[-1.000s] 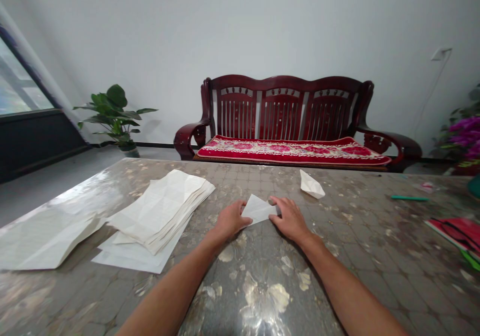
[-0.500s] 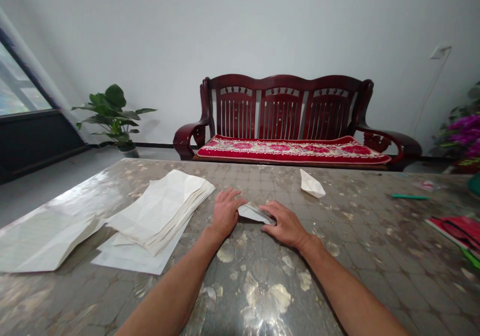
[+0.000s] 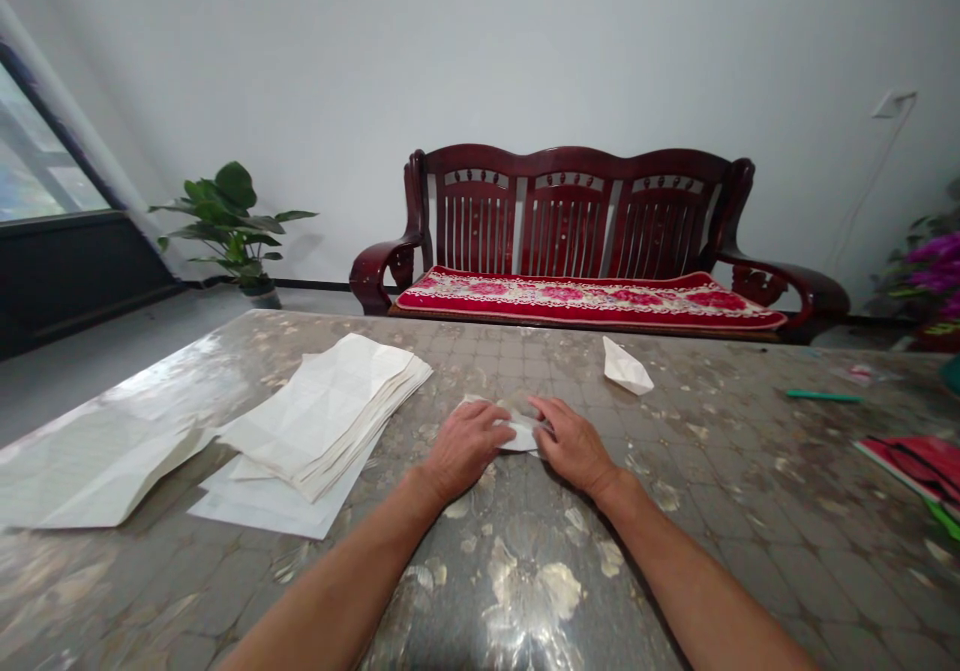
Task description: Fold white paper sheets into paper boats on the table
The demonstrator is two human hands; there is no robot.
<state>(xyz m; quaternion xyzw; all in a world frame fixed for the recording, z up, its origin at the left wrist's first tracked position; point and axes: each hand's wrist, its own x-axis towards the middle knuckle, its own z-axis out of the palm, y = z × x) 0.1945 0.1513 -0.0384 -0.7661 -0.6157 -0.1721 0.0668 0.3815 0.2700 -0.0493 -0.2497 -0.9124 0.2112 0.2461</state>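
Observation:
A small folded white paper (image 3: 519, 435) lies on the glossy patterned table (image 3: 525, 571), mostly hidden between my two hands. My left hand (image 3: 466, 445) lies over its left part with the fingers curled down on it. My right hand (image 3: 574, 442) presses on its right part, fingers bent onto the paper. Both hands meet over the paper near the table's middle. A finished folded white paper piece (image 3: 626, 368) sits farther back to the right, apart from both hands.
A stack of creased white sheets (image 3: 330, 417) lies left of my hands, with a larger sheet (image 3: 97, 466) at the far left. A green pen (image 3: 823, 395) and a red book (image 3: 919, 462) lie at the right. Behind the table stand a dark wooden bench (image 3: 577, 241) and a potted plant (image 3: 232, 226).
The paper, held up as a flat triangle a second ago, has been folded down and pressed flat. Both hands have closed in over it.

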